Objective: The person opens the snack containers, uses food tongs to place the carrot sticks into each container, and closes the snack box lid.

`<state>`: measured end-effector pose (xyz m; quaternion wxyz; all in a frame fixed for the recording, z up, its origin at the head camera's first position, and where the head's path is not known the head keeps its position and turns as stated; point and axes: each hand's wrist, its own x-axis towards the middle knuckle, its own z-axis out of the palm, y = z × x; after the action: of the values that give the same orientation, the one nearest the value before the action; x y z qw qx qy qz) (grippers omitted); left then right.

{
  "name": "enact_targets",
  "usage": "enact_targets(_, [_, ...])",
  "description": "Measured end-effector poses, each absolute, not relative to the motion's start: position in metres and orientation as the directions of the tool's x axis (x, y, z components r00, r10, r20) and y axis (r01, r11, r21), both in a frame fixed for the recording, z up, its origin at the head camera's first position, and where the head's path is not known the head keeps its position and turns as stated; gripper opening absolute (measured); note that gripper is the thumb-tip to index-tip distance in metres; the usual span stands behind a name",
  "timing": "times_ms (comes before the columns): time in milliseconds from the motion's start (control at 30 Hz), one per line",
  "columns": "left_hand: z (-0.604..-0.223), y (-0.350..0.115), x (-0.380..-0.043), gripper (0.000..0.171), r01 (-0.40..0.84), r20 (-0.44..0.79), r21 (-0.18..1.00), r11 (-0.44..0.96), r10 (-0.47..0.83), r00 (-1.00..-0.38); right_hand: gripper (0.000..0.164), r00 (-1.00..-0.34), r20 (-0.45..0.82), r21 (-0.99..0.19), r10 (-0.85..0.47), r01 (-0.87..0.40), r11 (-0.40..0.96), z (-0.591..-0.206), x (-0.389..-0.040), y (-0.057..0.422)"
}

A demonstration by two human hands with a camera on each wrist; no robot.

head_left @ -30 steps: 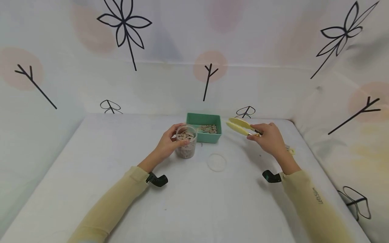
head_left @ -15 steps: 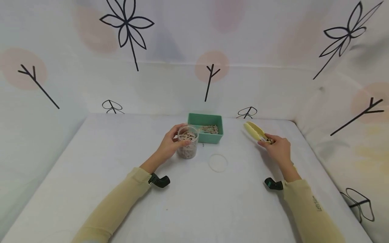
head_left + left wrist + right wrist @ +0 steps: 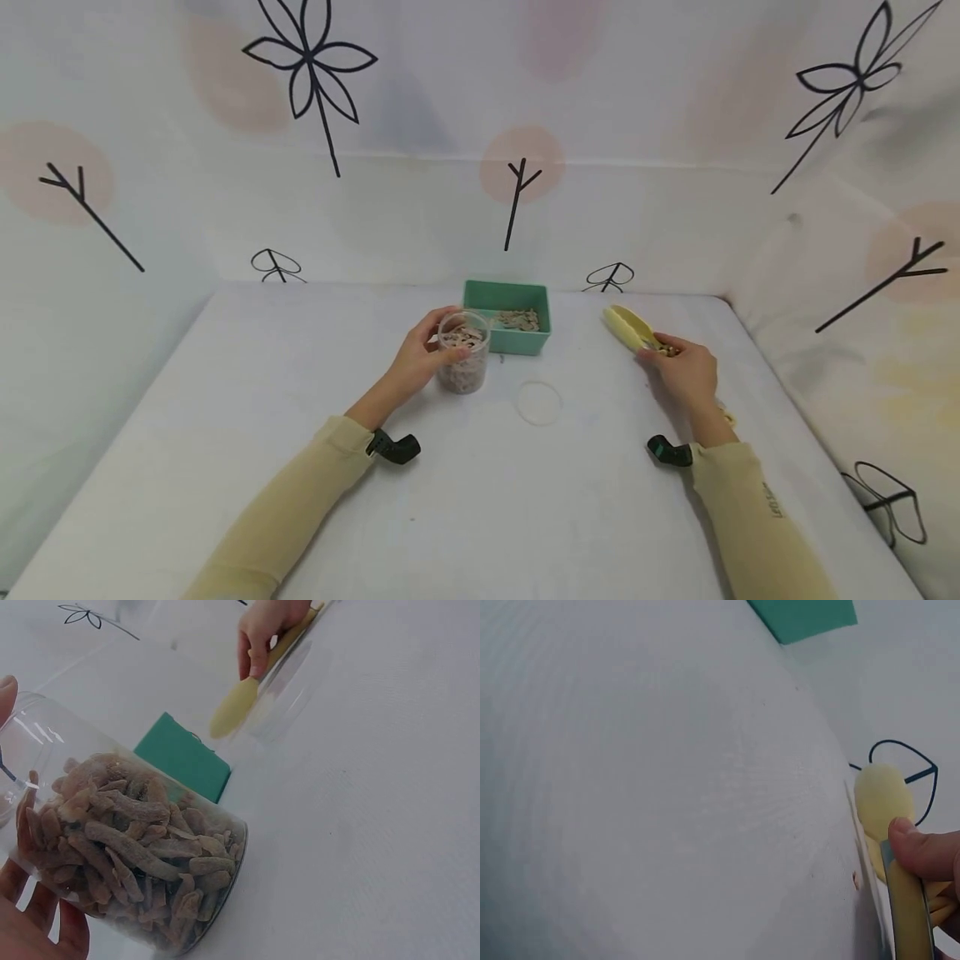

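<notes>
My left hand (image 3: 415, 360) grips a clear plastic jar (image 3: 462, 375) around its side, its mouth uncovered. Brownish dried strips (image 3: 142, 847) fill much of the jar, as the left wrist view shows up close. On the right, my right hand (image 3: 686, 371) holds a pair of tongs (image 3: 626, 327) with yellow tips and metal arms, low over the table. No food shows between the tips in the right wrist view, where the thumb presses on one arm. Just behind the jar stands a green rectangular box (image 3: 517, 343) with more strips on its bottom.
A clear round lid (image 3: 537, 402) lies flat in front of the green box. Small crumbs dot the white table (image 3: 480, 517). Patterned cloth walls (image 3: 420, 217) close off the back and sides.
My right hand has drawn the tongs to the right, away from the green box, and lowered them; their tips have come closer together. The left hand and jar stay in place.
</notes>
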<state>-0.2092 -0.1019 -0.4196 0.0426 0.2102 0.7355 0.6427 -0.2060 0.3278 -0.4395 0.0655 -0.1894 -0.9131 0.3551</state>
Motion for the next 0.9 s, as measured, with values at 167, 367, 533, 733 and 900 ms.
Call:
enact_targets(167, [-0.407,-0.104,-0.2,0.066,0.248,0.197,0.964,0.1,0.366,-0.91,0.061,-0.915,-0.014,-0.681,0.403,0.304,0.666,-0.44,-0.206,0.323])
enact_targets(367, [-0.389,-0.105,-0.187,0.064,0.264,0.212,0.96,0.091,0.38,-0.901,0.063,-0.921,-0.013,-0.661,0.39,0.3,0.687,-0.441,-0.205,0.322])
enact_targets(533, [-0.389,-0.106,-0.187,0.064,0.267,0.217,0.96,0.086,0.375,-0.901,0.069,-0.954,0.025,-0.608,0.298,0.222,0.762,-0.442,-0.202,0.322])
enact_targets(733, [-0.387,-0.104,-0.188,0.064,0.266,0.211,0.959,0.095,0.382,-0.9,0.078,-0.984,0.079,-0.499,0.161,0.101,0.861,-0.44,-0.197,0.324])
enact_targets(900, [-0.394,-0.101,-0.194,0.066,0.256,0.199,0.961,0.103,0.385,-0.901,0.096,-0.994,0.042,-0.449,0.103,0.074,0.89,-0.436,-0.194,0.335])
